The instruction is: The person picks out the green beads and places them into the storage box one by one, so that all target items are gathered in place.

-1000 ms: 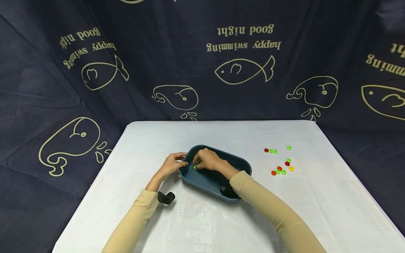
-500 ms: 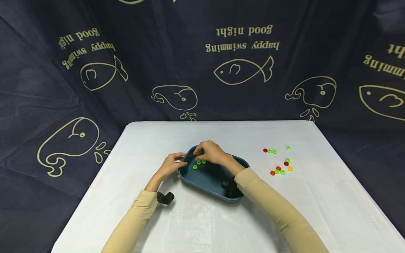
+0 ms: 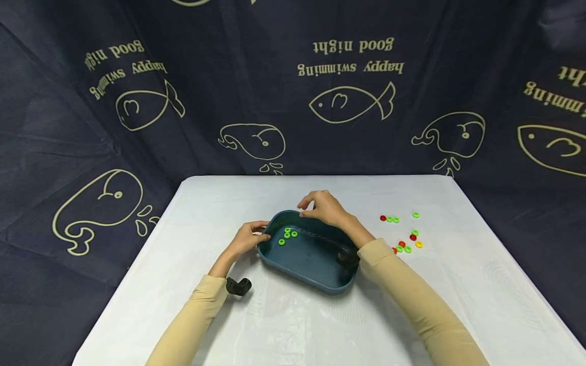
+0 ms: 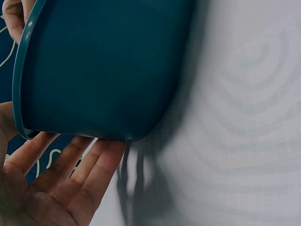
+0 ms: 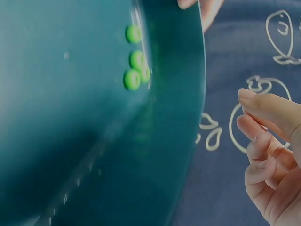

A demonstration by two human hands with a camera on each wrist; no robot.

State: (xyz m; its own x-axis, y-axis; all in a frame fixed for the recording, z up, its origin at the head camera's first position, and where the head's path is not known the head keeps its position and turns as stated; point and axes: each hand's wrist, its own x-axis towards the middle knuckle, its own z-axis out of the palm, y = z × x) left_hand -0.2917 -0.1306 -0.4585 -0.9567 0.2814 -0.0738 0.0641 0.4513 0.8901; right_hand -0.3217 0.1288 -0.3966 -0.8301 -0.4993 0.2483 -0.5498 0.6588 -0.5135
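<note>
A dark teal plastic tub (image 3: 306, 259) stands on the table. My left hand (image 3: 247, 237) holds its left end, with the thumb at the rim. In the left wrist view, the fingers (image 4: 101, 172) of that hand lie against the tub's outer wall. Several small green rings (image 3: 287, 235) lie on the tub's floor towards its left end. Over the far rim is my right hand (image 3: 324, 207), its fingers loosely bent. The right wrist view shows nothing between the right thumb and fingers (image 5: 265, 106).
Red, green and yellow rings (image 3: 408, 249) lie scattered on the white table (image 3: 462, 274) right of the tub. A black camera (image 3: 239, 286) is worn at the left wrist. Behind the table hangs a dark cloth (image 3: 256, 76) with fish prints.
My right hand has lifted out of the tub and moved right and away towards the far rim. The green rings it covered now show on the tub's floor. The left hand stays put.
</note>
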